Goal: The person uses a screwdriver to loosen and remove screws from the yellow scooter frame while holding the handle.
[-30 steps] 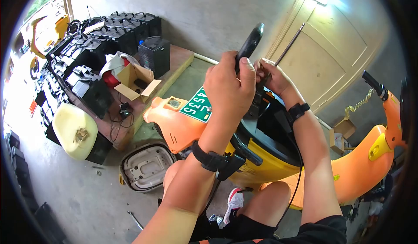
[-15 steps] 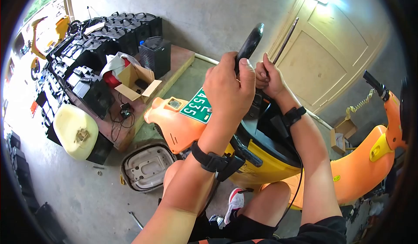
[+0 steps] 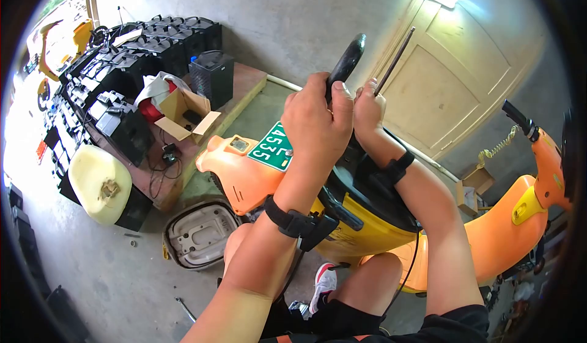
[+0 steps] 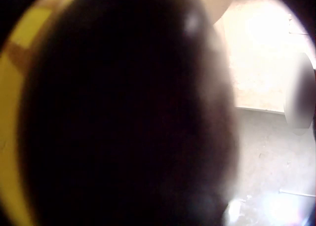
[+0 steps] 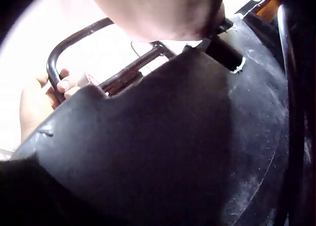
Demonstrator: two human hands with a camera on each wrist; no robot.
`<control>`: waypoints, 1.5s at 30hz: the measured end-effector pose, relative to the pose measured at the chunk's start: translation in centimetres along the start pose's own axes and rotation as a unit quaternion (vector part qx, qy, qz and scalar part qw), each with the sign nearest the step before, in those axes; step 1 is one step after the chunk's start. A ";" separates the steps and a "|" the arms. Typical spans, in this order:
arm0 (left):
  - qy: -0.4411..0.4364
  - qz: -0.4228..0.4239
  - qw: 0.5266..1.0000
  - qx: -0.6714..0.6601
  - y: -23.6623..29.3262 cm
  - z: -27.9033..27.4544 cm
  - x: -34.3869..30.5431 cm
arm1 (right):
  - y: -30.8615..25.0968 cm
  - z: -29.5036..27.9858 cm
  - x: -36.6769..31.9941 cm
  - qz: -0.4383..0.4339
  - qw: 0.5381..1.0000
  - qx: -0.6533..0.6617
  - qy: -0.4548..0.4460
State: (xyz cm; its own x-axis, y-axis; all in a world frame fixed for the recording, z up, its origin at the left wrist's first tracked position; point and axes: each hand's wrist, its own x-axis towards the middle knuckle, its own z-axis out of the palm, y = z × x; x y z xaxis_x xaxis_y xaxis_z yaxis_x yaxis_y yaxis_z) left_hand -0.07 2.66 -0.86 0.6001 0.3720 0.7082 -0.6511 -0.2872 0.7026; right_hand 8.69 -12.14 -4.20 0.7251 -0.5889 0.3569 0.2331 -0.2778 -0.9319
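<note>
My left hand grips a black curved bar at the back of the orange and yellow scooter, and its end sticks up above the fist. In the right wrist view the fingers of the left hand wrap round the black bar. Just to the right, my right hand is curled round a thin dark rod that slants up towards the door. A black scooter part fills much of the right wrist view. The left wrist view is mostly blocked by something dark.
The scooter's orange body extends right; its green plate is left of the hands. Black battery cases, an open carton and a cream seat are at the left. A grey tray-like part lies on the floor.
My right hand has turned, its wrist swinging left and its fist more upright, with the rod shifting slightly left. The left hand keeps its grip. The whole head view has shifted slightly.
</note>
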 end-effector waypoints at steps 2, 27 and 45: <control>-0.005 -0.009 1.000 0.001 -0.2 0.1 0.0 | -0.5 -0.2 -0.1 0.007 1.000 -0.030 -0.004; 0.003 -0.016 1.000 -0.023 -0.1 0.3 -0.2 | -1.7 -4.5 1.5 0.149 0.843 0.182 -0.484; -0.010 -0.031 0.999 -0.016 0.1 0.1 0.0 | 0.6 -1.1 0.2 -0.007 0.999 -0.043 -0.029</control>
State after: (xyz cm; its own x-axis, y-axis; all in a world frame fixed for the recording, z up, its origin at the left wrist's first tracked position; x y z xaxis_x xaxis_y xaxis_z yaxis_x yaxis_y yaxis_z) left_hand -0.09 2.53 -0.83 0.6494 0.3697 0.6645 -0.6264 -0.2353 0.7431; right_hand 8.24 -13.21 -4.63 0.7596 -0.5398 0.3628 0.1891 -0.3505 -0.9173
